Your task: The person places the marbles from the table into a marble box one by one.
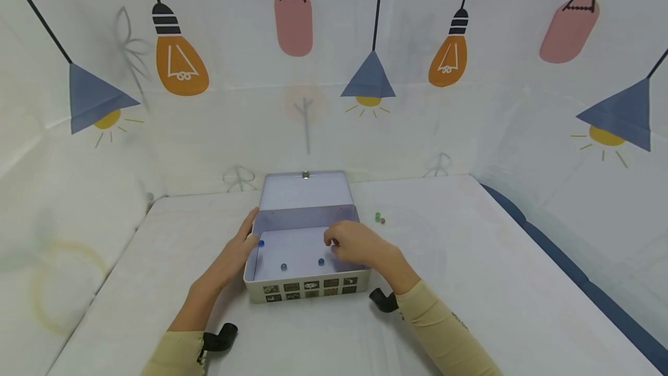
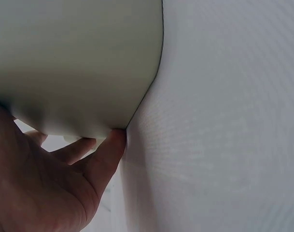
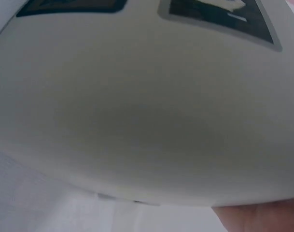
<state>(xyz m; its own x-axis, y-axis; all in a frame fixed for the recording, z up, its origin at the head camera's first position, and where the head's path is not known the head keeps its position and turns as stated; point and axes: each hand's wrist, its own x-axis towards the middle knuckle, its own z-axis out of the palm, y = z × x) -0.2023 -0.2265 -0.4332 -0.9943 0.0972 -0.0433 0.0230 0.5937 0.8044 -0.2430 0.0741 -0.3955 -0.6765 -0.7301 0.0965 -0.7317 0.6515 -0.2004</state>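
An open metal tin box (image 1: 308, 287), white inside with small dark pictures along its front, lies on the table with its lid (image 1: 307, 190) tipped back. My left hand (image 1: 232, 260) holds the box's left side, thumb at the rim; the left wrist view shows the fingers (image 2: 108, 154) against the outer wall. Inside the box are a blue marble (image 1: 261, 243) by the left wall, a greyish-blue marble (image 1: 284, 267) and another blue marble (image 1: 320, 261). Over the right part of the box, my right hand (image 1: 360, 243) has curled fingers; I cannot tell whether they pinch anything.
To the right of the lid, a few small green and brownish marbles (image 1: 378, 217) lie on the white table (image 1: 469, 283). A white cloth wall (image 1: 313, 132) printed with lamps stands behind. Along the right edge runs a dark blue strip (image 1: 558, 260).
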